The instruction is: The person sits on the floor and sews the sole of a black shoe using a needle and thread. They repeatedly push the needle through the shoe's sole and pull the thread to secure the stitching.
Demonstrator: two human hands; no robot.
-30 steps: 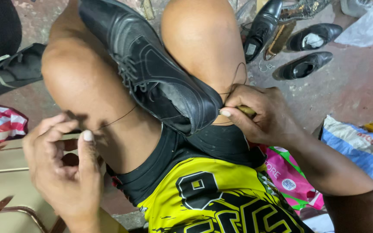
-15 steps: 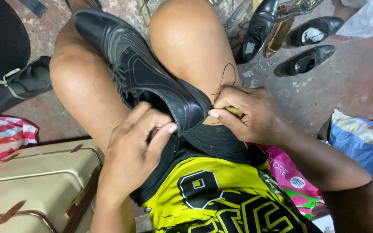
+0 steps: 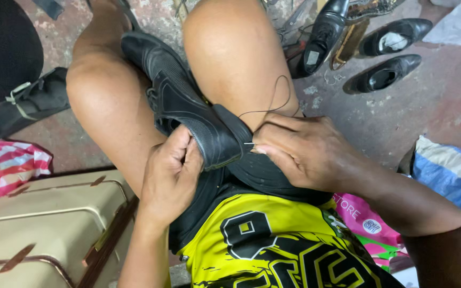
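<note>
**Shoe clamped between your knees, needle at its heel**

The black shoe (image 3: 188, 106) lies wedged between your thighs, heel end near you. Your left hand (image 3: 169, 173) clenches its grip on the heel's left side. Your right hand (image 3: 300, 152) pinches a needle (image 3: 249, 144) at the heel, dark thread (image 3: 273, 98) looping up behind it.

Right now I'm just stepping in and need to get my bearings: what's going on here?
A seated person has a black shoe wedged between bare knees. The left hand grips the shoe's heel end, and the right hand pinches a needle at the heel edge, with dark thread looping up from it. More black shoes lie on the floor ahead, and a beige suitcase sits to the left.
</note>
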